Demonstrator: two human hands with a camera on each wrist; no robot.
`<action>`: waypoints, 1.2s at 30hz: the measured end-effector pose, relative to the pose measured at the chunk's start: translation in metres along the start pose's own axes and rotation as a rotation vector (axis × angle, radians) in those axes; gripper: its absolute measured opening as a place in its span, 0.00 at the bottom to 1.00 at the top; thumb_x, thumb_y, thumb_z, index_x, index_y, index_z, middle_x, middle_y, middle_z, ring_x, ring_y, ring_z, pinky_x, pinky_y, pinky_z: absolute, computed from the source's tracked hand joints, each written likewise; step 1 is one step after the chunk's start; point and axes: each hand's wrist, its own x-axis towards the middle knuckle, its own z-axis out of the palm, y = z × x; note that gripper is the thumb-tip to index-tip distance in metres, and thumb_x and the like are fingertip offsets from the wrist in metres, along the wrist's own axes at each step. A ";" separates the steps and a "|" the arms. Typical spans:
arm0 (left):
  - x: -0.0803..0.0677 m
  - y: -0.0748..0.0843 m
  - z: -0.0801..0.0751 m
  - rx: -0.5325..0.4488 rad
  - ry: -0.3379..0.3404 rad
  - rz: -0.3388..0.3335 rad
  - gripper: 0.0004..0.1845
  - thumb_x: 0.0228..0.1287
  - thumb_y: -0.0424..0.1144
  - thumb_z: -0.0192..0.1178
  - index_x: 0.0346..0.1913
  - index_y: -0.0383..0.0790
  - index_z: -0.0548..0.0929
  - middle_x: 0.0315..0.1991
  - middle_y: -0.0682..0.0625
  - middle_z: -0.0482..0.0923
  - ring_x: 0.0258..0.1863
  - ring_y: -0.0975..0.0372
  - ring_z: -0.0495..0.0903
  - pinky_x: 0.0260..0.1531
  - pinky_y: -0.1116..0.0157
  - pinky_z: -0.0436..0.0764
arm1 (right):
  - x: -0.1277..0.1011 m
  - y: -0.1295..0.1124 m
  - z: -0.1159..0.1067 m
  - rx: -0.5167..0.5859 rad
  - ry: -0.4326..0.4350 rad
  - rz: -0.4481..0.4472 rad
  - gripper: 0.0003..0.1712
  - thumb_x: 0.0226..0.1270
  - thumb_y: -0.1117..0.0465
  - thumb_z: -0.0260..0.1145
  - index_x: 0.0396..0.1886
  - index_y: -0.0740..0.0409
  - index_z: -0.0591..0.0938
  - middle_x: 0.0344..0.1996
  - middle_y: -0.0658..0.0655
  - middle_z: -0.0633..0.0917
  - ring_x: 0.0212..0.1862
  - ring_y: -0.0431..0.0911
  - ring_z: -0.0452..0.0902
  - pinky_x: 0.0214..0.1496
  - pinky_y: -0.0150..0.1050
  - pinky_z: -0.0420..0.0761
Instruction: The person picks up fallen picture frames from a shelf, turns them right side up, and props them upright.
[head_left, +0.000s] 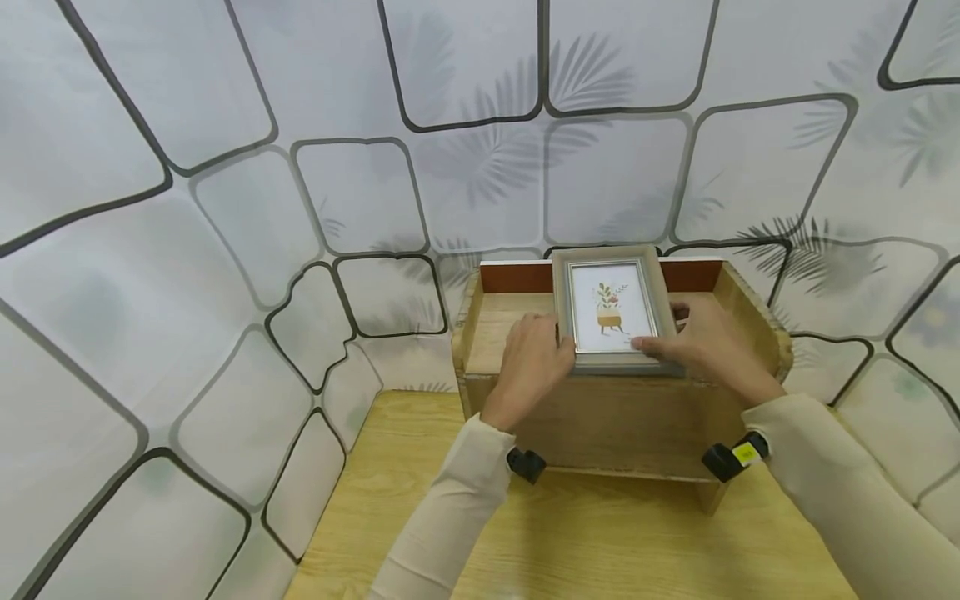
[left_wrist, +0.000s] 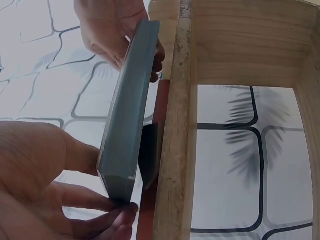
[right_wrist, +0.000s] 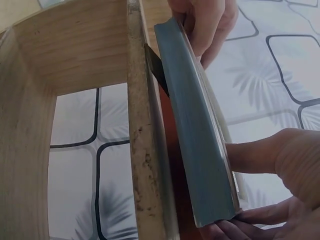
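A picture frame (head_left: 609, 292) with a silvery-beige border and a print of a potted plant leans back over the top of a small wooden shelf (head_left: 615, 425). My left hand (head_left: 528, 354) holds its lower left edge, thumb in front and fingers curled behind and below. On the opposite side my right hand (head_left: 708, 342) grips the right edge, its thumb lying over the front corner. Both wrist views show the frame's blue-grey bottom edge (left_wrist: 127, 120) close beside the shelf's front board. A dark flap (left_wrist: 150, 152) sticks out from the frame's back.
The shelf has raised side panels (head_left: 750, 321) and a reddish-brown strip (head_left: 517, 277) along its back. It stands on a light wood-grain table (head_left: 420, 475). Patterned wall covering (head_left: 480, 183) rises behind it and to the left.
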 end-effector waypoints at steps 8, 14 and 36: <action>0.006 0.003 -0.002 -0.082 0.079 0.005 0.06 0.68 0.35 0.59 0.36 0.35 0.82 0.37 0.40 0.82 0.44 0.49 0.81 0.44 0.54 0.78 | 0.008 -0.010 -0.002 -0.040 0.075 0.058 0.60 0.54 0.43 0.79 0.68 0.83 0.62 0.58 0.82 0.72 0.58 0.73 0.71 0.56 0.66 0.74; 0.010 0.008 -0.004 -0.135 0.127 -0.001 0.22 0.68 0.33 0.59 0.63 0.28 0.78 0.55 0.36 0.81 0.57 0.48 0.78 0.57 0.52 0.76 | 0.013 -0.011 -0.002 -0.079 0.138 0.036 0.61 0.53 0.45 0.80 0.69 0.85 0.61 0.60 0.84 0.67 0.62 0.74 0.64 0.62 0.68 0.67; 0.010 0.016 -0.004 -0.304 0.144 -0.002 0.27 0.72 0.37 0.59 0.69 0.26 0.72 0.57 0.36 0.79 0.55 0.51 0.80 0.55 0.50 0.78 | 0.019 -0.013 0.003 -0.016 0.375 0.005 0.59 0.50 0.55 0.84 0.69 0.82 0.59 0.59 0.81 0.67 0.59 0.73 0.66 0.60 0.68 0.68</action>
